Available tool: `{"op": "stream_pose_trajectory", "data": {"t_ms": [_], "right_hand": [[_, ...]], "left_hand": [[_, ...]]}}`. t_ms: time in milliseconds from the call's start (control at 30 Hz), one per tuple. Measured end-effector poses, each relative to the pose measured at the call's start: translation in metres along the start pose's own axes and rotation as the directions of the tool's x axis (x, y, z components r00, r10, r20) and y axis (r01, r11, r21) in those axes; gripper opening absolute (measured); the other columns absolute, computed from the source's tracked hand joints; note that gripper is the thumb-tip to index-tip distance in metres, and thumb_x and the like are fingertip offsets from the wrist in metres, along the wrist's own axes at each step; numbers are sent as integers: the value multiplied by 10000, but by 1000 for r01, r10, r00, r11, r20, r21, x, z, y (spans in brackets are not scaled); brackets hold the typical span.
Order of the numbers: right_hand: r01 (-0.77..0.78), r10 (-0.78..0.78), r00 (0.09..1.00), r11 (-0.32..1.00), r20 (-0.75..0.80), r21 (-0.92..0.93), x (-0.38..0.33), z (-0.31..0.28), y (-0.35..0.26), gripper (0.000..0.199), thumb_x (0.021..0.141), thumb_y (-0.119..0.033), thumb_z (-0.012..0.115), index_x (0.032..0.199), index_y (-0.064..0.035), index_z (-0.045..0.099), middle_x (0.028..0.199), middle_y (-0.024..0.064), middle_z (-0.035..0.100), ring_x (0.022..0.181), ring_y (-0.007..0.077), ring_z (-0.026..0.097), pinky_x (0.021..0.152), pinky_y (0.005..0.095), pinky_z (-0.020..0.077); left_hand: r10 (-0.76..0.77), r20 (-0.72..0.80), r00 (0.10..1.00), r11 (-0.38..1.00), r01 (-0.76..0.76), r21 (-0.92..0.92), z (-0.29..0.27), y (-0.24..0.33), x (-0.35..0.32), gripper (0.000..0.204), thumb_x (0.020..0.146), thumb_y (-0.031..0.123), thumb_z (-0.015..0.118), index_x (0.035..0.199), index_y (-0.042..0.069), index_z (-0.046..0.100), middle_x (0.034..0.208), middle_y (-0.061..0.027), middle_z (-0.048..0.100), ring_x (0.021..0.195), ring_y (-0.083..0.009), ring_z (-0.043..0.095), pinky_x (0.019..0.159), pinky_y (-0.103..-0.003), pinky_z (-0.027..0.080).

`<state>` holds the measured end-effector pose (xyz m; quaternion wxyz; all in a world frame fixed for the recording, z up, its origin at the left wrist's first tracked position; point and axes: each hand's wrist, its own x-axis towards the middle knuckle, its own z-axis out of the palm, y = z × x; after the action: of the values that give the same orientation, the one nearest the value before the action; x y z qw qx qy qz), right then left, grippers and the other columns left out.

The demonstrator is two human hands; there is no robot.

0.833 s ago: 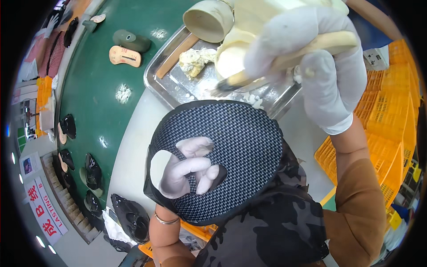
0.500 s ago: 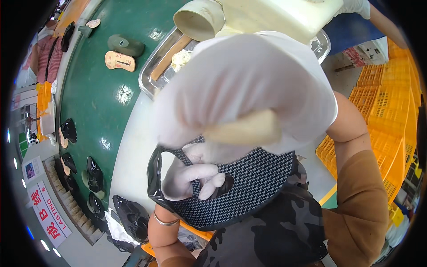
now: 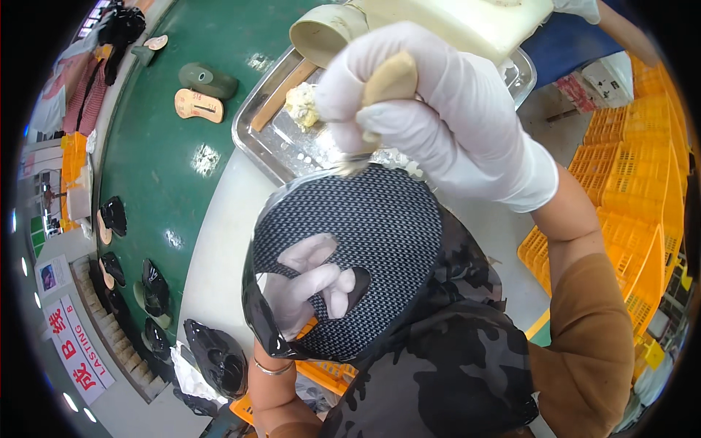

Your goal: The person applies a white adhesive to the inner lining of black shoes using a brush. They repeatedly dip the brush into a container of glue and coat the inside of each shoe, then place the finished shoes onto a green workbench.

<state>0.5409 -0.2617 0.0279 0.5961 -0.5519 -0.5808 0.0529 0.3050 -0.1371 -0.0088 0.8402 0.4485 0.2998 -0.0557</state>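
My left hand [image 3: 299,292], in a white glove, grips a shoe upper [image 3: 372,226], its fingers closed through the openings. The upper has a black-and-grey woven lining facing up and a glossy black outside showing at the left edge. In my gloved right hand [image 3: 467,131] is a brush [image 3: 395,77] with a pale wooden handle. Its bristles point down at the far rim of the lining and seem to touch it. My right fingers are wrapped round the handle. Camouflage-patterned cloth covers my lap beneath the upper.
A metal tray [image 3: 255,142] holds a wooden stick [image 3: 285,95] and a creamy lump [image 3: 301,106]; a beige pot [image 3: 325,36] lies tilted beside it. Black shoe uppers [image 3: 215,358] line the green conveyor [image 3: 175,160]. Orange crates [image 3: 606,190] stand at right; another person's gloved hand [image 3: 580,9] is beyond.
My right hand has moved down and away from the camera, bringing the brush to the upper's far rim. The upper has tilted so more of its lining shows.
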Motion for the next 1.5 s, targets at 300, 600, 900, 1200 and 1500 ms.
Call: {"op": "stream_pose_trajectory", "data": {"t_ms": [300,600,900,1200,1500], "right_hand": [[20,-29,999,980,43,196,16,6,6,138,936,-145,481,1031,-47,499,809,12,563,652,113,521,597,208,430],[-130,153,973,982,-173,141,-30,-2,-3,210,967,-190,393,1045,-10,471,857,53,594,747,93,597,610,186,477],[-5,39,935,995,-352,96,-21,-6,-14,250,977,-211,372,1064,-1,476,875,104,619,674,110,591,555,194,470],[-21,75,944,985,-322,169,-1,8,1,256,983,-202,356,1086,-6,484,876,87,628,638,97,587,534,202,473],[-169,266,899,944,-348,283,-30,8,-24,217,971,-202,378,1021,-9,464,864,92,576,698,109,599,495,181,467]], "left_hand": [[84,-274,958,983,-33,183,28,1,-9,468,713,97,531,1145,-42,418,711,-192,573,481,-236,566,473,-281,492],[376,-103,921,910,-388,-148,-3,-30,-21,494,773,78,536,1250,38,411,1008,-297,552,701,-311,626,626,-334,538],[473,65,879,851,-436,-294,-2,-38,-7,513,824,0,440,1303,174,383,1176,-293,477,940,-402,584,800,-431,513],[508,113,854,798,-417,-434,0,-41,-12,489,820,-45,393,1244,198,408,1173,-308,473,987,-398,562,855,-442,477],[686,20,727,684,-637,-355,2,-44,1,598,810,-101,425,1325,174,296,1247,-253,449,1050,-436,535,884,-514,469]]}}
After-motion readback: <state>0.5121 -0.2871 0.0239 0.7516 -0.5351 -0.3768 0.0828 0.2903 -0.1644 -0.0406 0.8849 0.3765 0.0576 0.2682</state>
